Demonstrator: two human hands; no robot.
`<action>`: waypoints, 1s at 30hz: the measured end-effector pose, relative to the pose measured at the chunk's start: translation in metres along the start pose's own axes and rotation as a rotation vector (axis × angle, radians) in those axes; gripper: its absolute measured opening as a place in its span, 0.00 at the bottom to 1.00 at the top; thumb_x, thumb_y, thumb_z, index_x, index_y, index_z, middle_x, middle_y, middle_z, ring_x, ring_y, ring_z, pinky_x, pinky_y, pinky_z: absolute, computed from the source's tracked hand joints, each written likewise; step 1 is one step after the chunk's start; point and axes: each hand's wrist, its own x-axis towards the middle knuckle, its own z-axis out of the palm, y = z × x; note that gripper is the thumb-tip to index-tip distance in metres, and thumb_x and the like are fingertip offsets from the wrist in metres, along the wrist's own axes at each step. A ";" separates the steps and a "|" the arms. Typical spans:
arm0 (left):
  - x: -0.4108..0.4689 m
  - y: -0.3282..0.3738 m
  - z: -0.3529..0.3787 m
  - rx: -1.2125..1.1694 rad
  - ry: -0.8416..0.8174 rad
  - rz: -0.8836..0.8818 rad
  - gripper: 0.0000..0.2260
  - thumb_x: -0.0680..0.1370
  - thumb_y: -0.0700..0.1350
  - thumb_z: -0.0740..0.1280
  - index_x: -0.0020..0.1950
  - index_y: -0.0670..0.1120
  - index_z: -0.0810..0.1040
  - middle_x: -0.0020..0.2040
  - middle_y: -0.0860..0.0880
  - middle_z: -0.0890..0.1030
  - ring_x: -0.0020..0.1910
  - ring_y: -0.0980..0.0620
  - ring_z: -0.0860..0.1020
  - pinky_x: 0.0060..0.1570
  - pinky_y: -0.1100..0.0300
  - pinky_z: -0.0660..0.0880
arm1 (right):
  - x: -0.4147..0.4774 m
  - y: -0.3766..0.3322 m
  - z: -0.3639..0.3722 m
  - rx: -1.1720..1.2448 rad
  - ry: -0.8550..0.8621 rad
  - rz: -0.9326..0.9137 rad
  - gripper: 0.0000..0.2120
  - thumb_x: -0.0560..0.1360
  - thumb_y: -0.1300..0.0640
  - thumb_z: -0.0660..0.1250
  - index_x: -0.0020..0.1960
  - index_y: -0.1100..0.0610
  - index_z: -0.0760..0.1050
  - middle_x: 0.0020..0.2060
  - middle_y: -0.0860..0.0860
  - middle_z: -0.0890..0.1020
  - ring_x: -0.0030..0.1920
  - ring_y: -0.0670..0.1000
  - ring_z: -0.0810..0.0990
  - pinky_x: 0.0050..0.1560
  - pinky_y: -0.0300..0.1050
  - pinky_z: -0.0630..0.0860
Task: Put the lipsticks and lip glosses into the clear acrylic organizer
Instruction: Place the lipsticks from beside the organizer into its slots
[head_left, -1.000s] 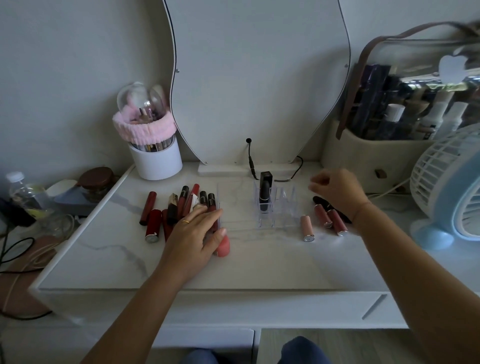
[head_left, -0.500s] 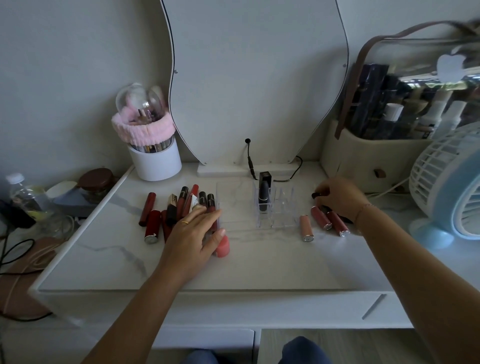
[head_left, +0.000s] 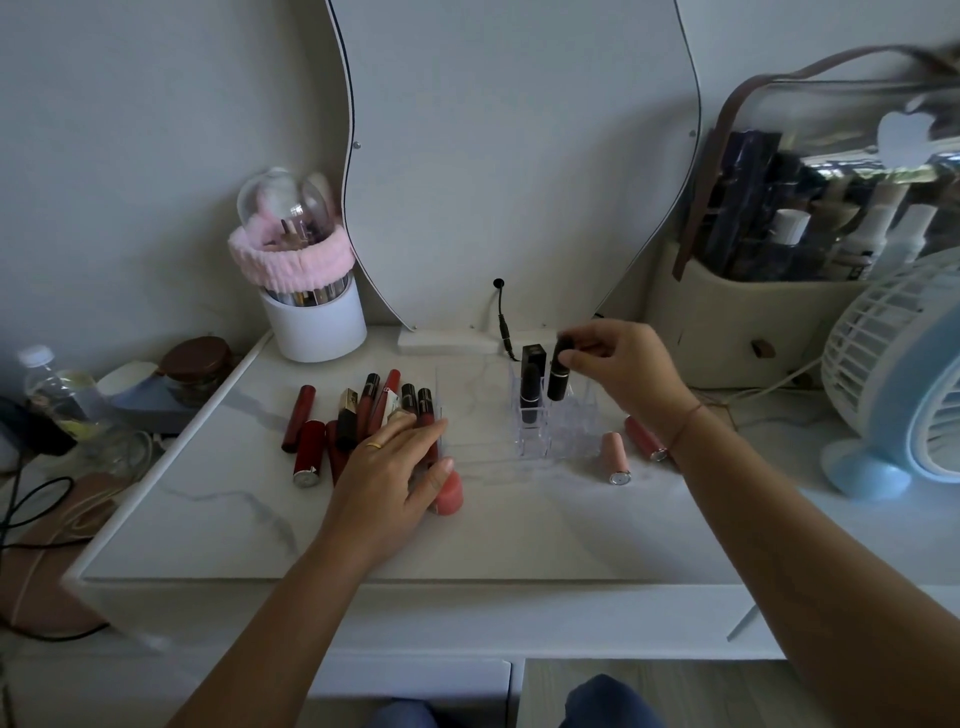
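A clear acrylic organizer (head_left: 566, 436) stands at the table's middle with one black lipstick (head_left: 531, 382) upright in a back slot. My right hand (head_left: 621, 371) pinches a second black lipstick (head_left: 560, 371) upright, its lower end in the slot beside the first. A pile of red and dark lipsticks and glosses (head_left: 363, 415) lies to the left. My left hand (head_left: 387, 475) rests flat on the pile's right edge, thumb against a coral lipstick (head_left: 449, 493). A pink lipstick (head_left: 615, 457) and a red gloss (head_left: 644, 437) lie right of the organizer.
A white brush cup with a pink headband (head_left: 309, 291) stands at the back left, a wavy mirror (head_left: 514, 156) behind the organizer. A cosmetics bag (head_left: 779, 270) and a blue-white fan (head_left: 898, 384) fill the right side. A cable (head_left: 501, 322) hangs by the mirror base.
My right hand picked a black lipstick from the group at the right and brought it left and up over the organizer. The left hand stayed on the pile.
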 end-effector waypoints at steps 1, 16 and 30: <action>0.000 0.000 0.000 0.001 0.002 0.004 0.22 0.77 0.58 0.56 0.69 0.51 0.70 0.68 0.45 0.72 0.70 0.49 0.66 0.62 0.56 0.63 | 0.000 0.002 0.002 0.008 -0.005 0.005 0.12 0.71 0.61 0.71 0.54 0.58 0.80 0.40 0.48 0.83 0.39 0.39 0.80 0.43 0.25 0.75; -0.001 0.001 -0.001 0.013 -0.007 0.002 0.24 0.77 0.60 0.54 0.69 0.51 0.70 0.68 0.45 0.72 0.69 0.48 0.66 0.62 0.54 0.64 | -0.010 0.014 0.009 -0.012 -0.066 0.014 0.11 0.70 0.59 0.72 0.52 0.56 0.80 0.40 0.46 0.83 0.39 0.39 0.80 0.43 0.26 0.75; 0.000 0.000 0.000 0.020 0.006 0.016 0.25 0.76 0.61 0.53 0.68 0.51 0.71 0.67 0.44 0.73 0.68 0.49 0.68 0.60 0.56 0.66 | -0.022 0.096 -0.063 -0.801 0.012 0.423 0.15 0.72 0.42 0.63 0.35 0.53 0.74 0.34 0.52 0.79 0.37 0.54 0.76 0.37 0.45 0.74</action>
